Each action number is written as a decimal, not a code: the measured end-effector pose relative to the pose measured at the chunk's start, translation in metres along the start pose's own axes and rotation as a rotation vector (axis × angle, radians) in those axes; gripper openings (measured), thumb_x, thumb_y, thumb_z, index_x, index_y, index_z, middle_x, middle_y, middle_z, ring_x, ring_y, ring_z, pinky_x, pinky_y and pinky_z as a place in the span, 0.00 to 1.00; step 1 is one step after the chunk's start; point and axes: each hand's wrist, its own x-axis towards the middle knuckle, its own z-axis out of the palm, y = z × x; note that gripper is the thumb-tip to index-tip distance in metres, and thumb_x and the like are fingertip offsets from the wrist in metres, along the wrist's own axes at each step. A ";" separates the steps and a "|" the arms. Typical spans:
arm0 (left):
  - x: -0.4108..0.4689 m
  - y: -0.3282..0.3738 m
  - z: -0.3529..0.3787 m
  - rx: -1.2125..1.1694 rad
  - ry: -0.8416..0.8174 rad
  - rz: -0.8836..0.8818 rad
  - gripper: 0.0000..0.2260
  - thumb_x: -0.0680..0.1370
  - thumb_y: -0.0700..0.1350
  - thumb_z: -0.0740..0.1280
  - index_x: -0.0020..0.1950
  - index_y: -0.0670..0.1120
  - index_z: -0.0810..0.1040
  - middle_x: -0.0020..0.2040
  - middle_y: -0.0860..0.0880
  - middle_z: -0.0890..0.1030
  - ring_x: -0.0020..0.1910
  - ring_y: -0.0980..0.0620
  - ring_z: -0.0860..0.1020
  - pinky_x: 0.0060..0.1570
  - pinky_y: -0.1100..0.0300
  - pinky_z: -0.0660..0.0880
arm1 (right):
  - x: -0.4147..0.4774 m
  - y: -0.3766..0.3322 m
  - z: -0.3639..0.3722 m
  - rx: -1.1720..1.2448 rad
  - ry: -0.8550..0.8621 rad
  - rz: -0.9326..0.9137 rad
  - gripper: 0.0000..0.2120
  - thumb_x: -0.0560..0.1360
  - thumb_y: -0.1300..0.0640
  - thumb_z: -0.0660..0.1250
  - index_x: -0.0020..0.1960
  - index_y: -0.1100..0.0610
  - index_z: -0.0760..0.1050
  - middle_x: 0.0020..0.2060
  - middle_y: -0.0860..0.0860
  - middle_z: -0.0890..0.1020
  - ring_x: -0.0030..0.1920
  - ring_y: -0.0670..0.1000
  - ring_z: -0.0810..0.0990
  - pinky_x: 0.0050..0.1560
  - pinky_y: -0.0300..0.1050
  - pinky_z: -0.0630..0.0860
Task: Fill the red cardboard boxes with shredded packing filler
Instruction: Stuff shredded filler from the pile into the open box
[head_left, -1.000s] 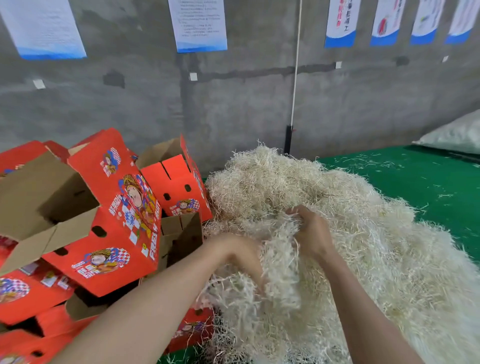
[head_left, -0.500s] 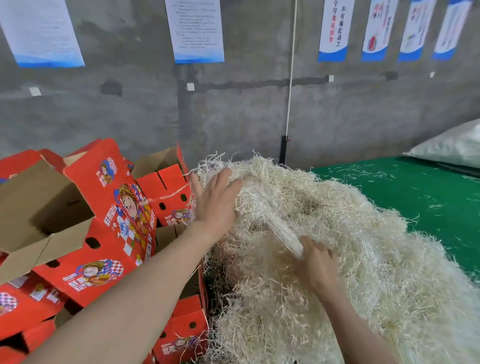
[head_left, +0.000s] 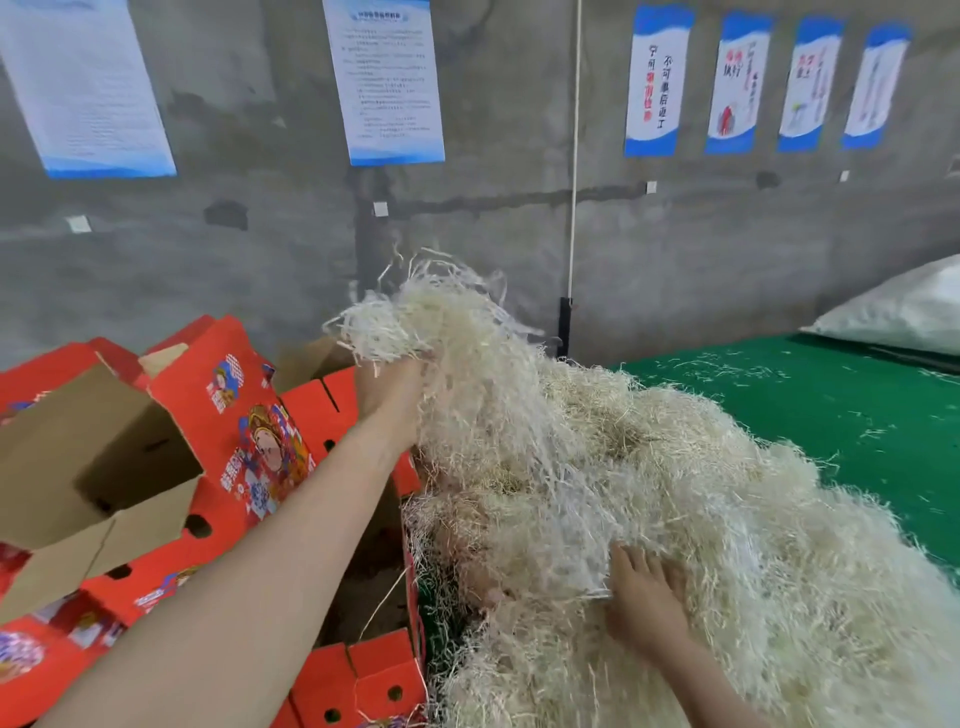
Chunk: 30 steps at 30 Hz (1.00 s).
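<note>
Concrete wall (head_left: 519, 234) is seen behind. A clump of shredded filler (head_left: 415, 322) is gripped in the raised left hand (head_left: 390, 397); trailing strands are joined to the heap (head_left: 701, 493) beside it, pressed flat by the straight-fingered right hand (head_left: 644, 592). Below the grip an open red box (head_left: 374, 670) is set; tangled strands could drag filler past its rim.

Wall (head_left: 493, 218) poster (head_left: 655, 83) showing "不可事后返工" in black, red column beside it reading unclearly, notice (head_left: 387, 83) carrying print too small to read, box (head_left: 260, 441) lettering blurring.
</note>
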 end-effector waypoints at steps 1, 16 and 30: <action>-0.001 -0.004 -0.001 0.068 -0.002 0.040 0.11 0.72 0.32 0.62 0.37 0.48 0.72 0.32 0.49 0.74 0.31 0.50 0.72 0.27 0.67 0.69 | -0.003 -0.004 -0.012 0.024 -0.021 -0.024 0.28 0.73 0.64 0.57 0.72 0.59 0.55 0.69 0.54 0.67 0.69 0.56 0.64 0.72 0.58 0.53; -0.038 -0.040 -0.020 -0.154 -0.351 -0.265 0.06 0.73 0.37 0.64 0.39 0.42 0.79 0.34 0.47 0.81 0.32 0.48 0.80 0.27 0.64 0.76 | -0.010 -0.102 -0.159 1.150 -0.187 -0.373 0.48 0.65 0.59 0.75 0.75 0.49 0.48 0.72 0.51 0.59 0.70 0.53 0.64 0.68 0.51 0.64; -0.034 -0.032 -0.013 -0.368 -0.278 -0.417 0.09 0.69 0.46 0.69 0.46 0.44 0.79 0.38 0.43 0.83 0.37 0.45 0.81 0.38 0.55 0.76 | -0.004 -0.100 -0.026 0.319 0.505 -0.511 0.36 0.76 0.53 0.60 0.75 0.51 0.42 0.76 0.51 0.43 0.75 0.52 0.50 0.74 0.52 0.50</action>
